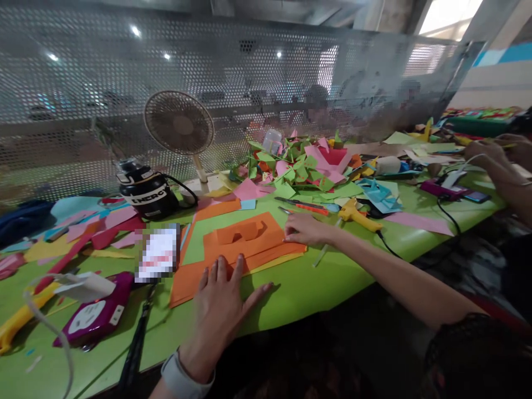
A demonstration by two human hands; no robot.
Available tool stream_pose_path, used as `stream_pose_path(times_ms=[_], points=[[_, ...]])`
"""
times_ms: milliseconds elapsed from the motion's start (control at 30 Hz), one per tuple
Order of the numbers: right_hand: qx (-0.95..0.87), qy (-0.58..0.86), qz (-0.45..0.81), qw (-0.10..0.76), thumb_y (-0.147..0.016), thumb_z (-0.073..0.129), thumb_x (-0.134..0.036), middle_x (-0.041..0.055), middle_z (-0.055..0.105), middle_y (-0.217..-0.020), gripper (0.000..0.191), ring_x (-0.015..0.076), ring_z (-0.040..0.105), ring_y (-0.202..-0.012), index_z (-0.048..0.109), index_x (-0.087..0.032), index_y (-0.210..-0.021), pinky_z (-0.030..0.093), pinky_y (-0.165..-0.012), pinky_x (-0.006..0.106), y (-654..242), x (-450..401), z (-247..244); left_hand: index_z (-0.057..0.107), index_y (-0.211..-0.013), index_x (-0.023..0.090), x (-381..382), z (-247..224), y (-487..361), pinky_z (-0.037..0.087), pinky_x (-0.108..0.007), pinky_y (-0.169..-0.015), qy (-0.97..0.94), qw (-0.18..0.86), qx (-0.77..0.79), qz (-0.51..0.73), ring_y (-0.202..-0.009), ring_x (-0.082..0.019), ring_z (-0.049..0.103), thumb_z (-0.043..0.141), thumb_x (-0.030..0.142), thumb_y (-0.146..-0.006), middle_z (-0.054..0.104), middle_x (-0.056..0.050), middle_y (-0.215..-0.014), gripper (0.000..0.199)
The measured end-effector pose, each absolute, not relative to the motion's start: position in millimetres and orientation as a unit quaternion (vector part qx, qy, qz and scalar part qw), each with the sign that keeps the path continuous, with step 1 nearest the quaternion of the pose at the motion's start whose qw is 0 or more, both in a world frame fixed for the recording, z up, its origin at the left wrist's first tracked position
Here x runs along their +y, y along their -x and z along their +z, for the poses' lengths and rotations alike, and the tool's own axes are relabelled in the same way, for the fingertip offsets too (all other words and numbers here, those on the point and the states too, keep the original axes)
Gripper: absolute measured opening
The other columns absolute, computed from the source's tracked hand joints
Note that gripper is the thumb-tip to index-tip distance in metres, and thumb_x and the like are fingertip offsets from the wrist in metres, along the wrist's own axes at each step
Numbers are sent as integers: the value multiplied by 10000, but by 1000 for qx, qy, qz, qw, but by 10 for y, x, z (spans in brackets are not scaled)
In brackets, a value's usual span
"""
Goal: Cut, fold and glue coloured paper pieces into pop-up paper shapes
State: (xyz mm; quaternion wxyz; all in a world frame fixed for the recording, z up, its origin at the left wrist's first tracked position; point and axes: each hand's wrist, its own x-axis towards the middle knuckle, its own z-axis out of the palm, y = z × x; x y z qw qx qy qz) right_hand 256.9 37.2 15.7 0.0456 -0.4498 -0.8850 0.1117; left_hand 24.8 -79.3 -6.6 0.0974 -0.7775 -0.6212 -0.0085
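Observation:
My left hand [222, 310], with a pale band on its wrist, lies flat with fingers apart. Its fingertips press on the lower edge of a stack of orange paper [261, 252]. A folded orange strip with cut openings [239, 233] is on top, and a yellow sheet shows beneath. At the stack's right end, my right hand [305, 228] has its fingers curled down against the paper. A thin pointed tip [285, 210] shows just beyond those fingers; whether they hold it is unclear. Beside this hand lies a yellow glue gun [358, 216] with a glue stick.
A heap of green and pink paper scraps [299, 166] lies behind. Further left stand a fan [179, 124] and a black bottle [147, 191]. A phone [158, 254], a purple power box [97, 316] and cables lie at left. Another person's hand [486, 155] is at far right.

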Motion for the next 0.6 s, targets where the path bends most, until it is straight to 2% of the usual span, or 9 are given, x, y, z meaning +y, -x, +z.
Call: stream_pose_path(times_ms=[467,600], points=[[-874,473,89,60,-805,640,-319,66,652,-844,153,203,556,-818,666,-174,-761,357,-690,310,-2677,338,130,449,-1361,109,-766,-218,-164,345,-489,-983,786,128,-603,-33,-1204,-375,478,273,726,-809,532,-252,-1278,847],[-865,491,75,72,-793,626,-224,60,659,-832,93,200,563,-815,652,-183,-714,380,-719,322,-2779,311,147,472,-1343,107,-763,-234,-170,353,-500,-971,786,119,-605,-46,-1186,-376,489,283,725,-807,546,-248,-1257,840]])
